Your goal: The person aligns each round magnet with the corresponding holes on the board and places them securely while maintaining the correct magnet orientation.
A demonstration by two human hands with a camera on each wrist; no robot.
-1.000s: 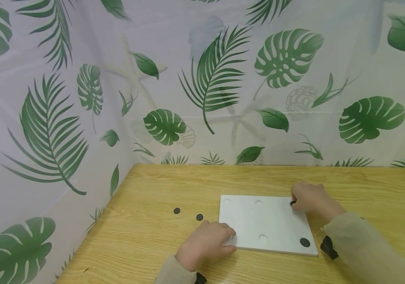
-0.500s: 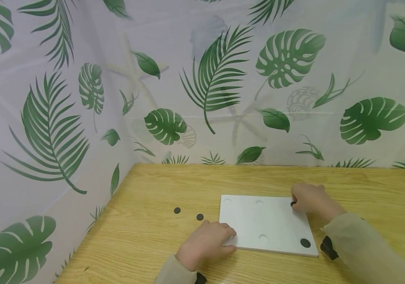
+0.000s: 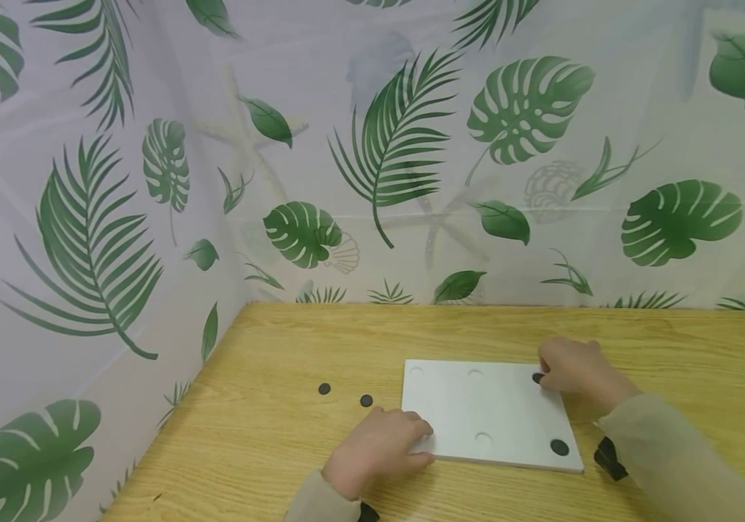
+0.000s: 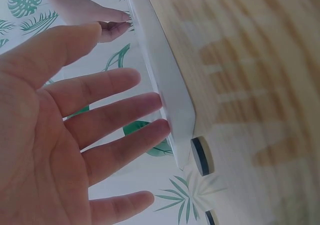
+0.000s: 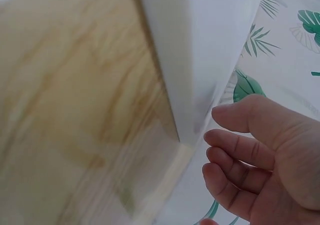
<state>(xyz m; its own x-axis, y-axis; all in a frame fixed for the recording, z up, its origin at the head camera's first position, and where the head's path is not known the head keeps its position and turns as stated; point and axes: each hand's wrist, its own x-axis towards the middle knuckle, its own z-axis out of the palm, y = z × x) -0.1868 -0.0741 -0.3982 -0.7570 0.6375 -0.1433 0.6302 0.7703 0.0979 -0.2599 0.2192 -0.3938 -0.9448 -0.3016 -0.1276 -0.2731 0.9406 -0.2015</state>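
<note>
A white rectangular board (image 3: 486,413) with shallow round recesses lies on the table. One black disc (image 3: 559,447) sits at its front right corner. Another black disc (image 3: 537,378), partly covered by fingertips, lies at the back right corner. My right hand (image 3: 577,370) is over that corner, its fingertips at this disc. In the right wrist view the right hand's fingers are loosely bent, with a gap between thumb and index finger. My left hand (image 3: 379,446) rests on the board's front left corner, fingers extended and spread in the left wrist view.
Two loose black discs, one farther left (image 3: 324,388) and one nearer the board (image 3: 366,400), lie on the wooden table (image 3: 268,449). A leaf-patterned cloth (image 3: 320,159) stands behind the table and along its left side. Dark straps show at both wrists.
My right hand has shifted slightly right, uncovering more of the disc at the back right corner. The left hand and the board hold their place.
</note>
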